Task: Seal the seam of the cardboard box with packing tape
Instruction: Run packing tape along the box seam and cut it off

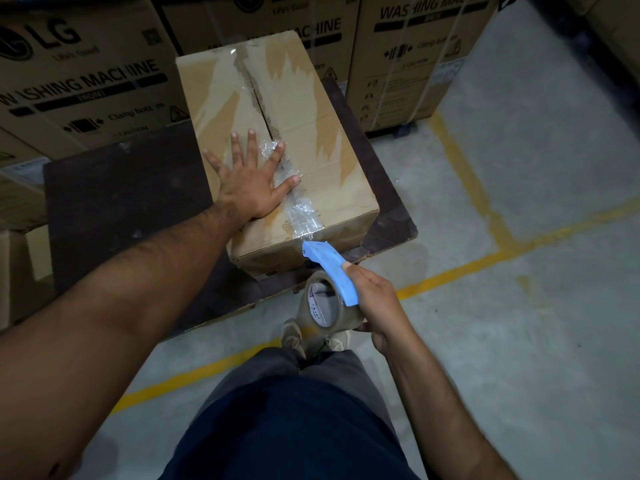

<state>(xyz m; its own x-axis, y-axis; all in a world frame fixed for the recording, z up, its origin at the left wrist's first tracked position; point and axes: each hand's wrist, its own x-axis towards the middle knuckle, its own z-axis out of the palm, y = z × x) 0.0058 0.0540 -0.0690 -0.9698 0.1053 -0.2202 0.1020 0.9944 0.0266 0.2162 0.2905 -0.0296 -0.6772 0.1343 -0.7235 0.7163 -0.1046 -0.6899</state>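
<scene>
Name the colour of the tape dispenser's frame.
Light blue, on the tape dispenser in the right hand; head view.

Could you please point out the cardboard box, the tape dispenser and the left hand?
cardboard box [329,109]: head view, top right flap.
tape dispenser [332,271]: head view, blue frame.
left hand [251,188]: head view, back of hand.

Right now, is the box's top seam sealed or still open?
Partly sealed. Clear tape covers the near end of the cardboard box; beyond the left hand, the seam gapes dark.

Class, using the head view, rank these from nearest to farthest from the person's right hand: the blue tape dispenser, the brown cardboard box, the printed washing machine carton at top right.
1. Blue tape dispenser: held in the right hand.
2. Brown cardboard box: just ahead, on the dark platform.
3. Printed washing machine carton: behind, top right.
</scene>
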